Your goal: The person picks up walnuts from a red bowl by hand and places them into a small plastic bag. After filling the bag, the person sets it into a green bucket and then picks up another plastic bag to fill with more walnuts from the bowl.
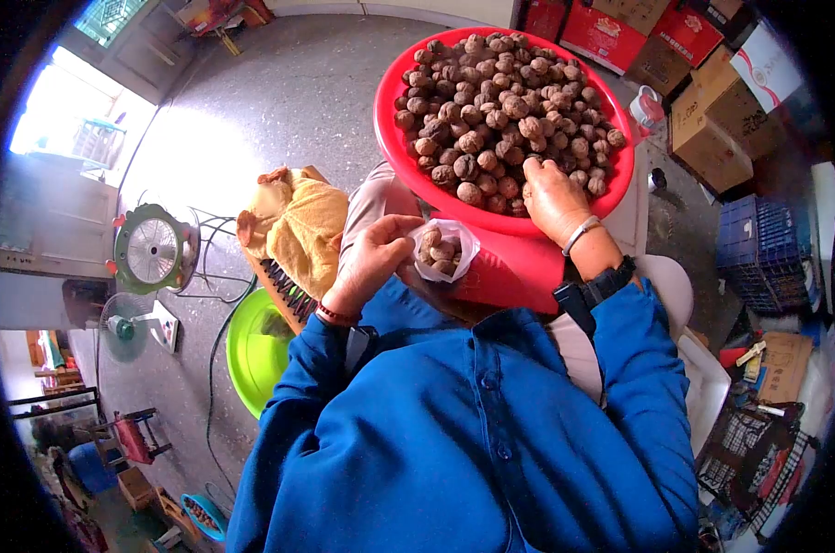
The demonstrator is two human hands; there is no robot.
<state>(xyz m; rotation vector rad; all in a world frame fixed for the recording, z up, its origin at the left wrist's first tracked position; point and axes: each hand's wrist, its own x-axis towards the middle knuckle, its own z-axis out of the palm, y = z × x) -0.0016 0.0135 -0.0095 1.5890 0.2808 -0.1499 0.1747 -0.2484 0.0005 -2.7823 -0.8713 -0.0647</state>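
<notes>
Walnuts (505, 106) heaped in red basin (390, 138), basin resting on lap over red stool (514, 272). Right hand (551, 198) down at near edge of heap, fingers (531, 169) curled into nuts; whether pinching one, cannot tell. Left hand (373, 260) just beside basin rim, fingers (401, 230) pinching mouth of small clear bag (443, 251), bag partly filled with walnuts and touching basin's underside. Blue sleeves (639, 350) on both arms, bracelet (579, 232) on right wrist. Yellow cloth (307, 235) and green basin (252, 355) on floor to left, fan (152, 249) further off, cardboard boxes (708, 129) to right.
</notes>
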